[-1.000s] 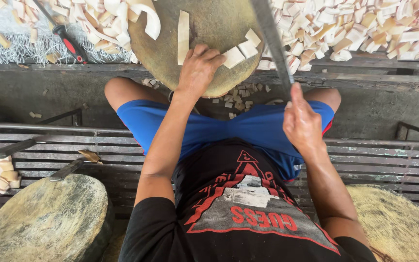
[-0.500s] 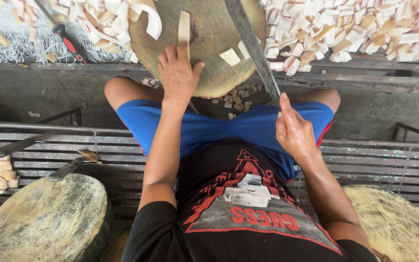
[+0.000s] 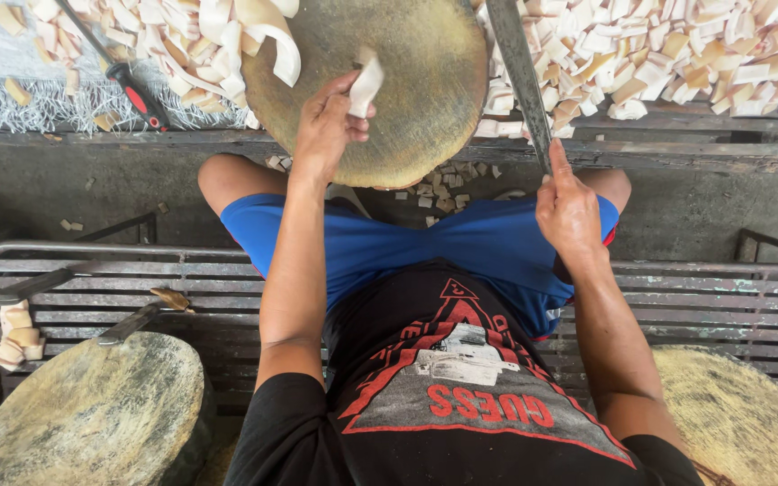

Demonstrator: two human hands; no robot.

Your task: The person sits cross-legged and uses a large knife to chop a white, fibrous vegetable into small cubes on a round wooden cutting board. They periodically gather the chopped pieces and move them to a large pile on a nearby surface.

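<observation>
With our left hand (image 3: pixel 324 126) fingers pinching the white coconut strip (image 3: pixel 366 84) flat on the round chopping block (image 3: pixel 425 99), our right hand (image 3: pixel 569 207) clenches the cleaver (image 3: pixel 517 67); we should tuck fingertips clear

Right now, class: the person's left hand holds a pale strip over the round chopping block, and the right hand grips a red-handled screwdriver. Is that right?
Not quite. In the head view the right hand grips a long-bladed knife. The rest stands: the left hand holds the pale strip over the round chopping block.
</observation>
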